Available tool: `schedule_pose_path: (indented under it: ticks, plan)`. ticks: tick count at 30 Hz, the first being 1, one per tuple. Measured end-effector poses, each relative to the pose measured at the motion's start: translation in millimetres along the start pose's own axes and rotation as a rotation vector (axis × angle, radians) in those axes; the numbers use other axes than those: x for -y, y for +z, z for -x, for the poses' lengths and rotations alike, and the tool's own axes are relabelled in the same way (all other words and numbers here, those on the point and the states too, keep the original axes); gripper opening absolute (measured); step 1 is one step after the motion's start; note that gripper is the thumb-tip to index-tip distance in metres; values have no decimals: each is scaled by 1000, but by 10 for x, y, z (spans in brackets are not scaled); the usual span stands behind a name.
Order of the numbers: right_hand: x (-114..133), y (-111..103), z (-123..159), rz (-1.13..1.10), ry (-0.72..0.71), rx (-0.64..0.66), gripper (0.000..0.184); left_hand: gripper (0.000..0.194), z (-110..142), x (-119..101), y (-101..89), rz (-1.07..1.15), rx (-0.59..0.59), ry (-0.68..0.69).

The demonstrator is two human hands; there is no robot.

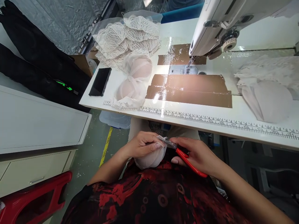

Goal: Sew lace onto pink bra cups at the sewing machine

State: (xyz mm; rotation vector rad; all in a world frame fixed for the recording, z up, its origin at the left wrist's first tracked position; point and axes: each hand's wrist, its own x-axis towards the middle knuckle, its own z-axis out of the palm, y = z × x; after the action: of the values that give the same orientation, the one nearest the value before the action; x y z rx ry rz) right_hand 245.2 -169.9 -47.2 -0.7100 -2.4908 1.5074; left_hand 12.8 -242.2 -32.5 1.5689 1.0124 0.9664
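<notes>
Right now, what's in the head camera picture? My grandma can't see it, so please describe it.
A person's left hand holds a pale fabric cup while the right hand holds red-handled scissors at its edge. Beyond, a white table bears pale lace, a black phone and a sewing machine.

Left hand (pixel 146 144) holding pale fabric cup (pixel 150 160), right hand (pixel 197 152) holding red-handled scissors (pixel 183 156) — sewing machine (pixel 202 40) beyond

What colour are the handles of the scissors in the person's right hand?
The scissors' handles are bright red, seen best in the head view.
</notes>
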Motion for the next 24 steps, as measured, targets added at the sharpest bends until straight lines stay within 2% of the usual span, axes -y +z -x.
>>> schedule_pose_path:
  ticks: [4,10,16,19,22,23,24]
  plan:
    - [7,5,-18,-1,-28,-7,42,21,-8,20,1,5,-7,6]
    - [-12,12,-24,-8,-38,26,26,22,-14,22,-3,19,10,-14]
    - [-108,68,17,125,-77,-24,24,23,-29,38,3,29,32,-10]
    - [-196,98,48,90,-51,-78,23,24,-47,40,36,20,5,-23]
    - [-308,121,113,-34,35,-134,26,24,7,41,96,54,-87,-132]
    - [-349,130,147,-80,67,-139,26,29,48,44,112,103,-96,-203]
    - [-392,142,187,-126,96,-135,27,42,96,49,119,193,-81,-287]
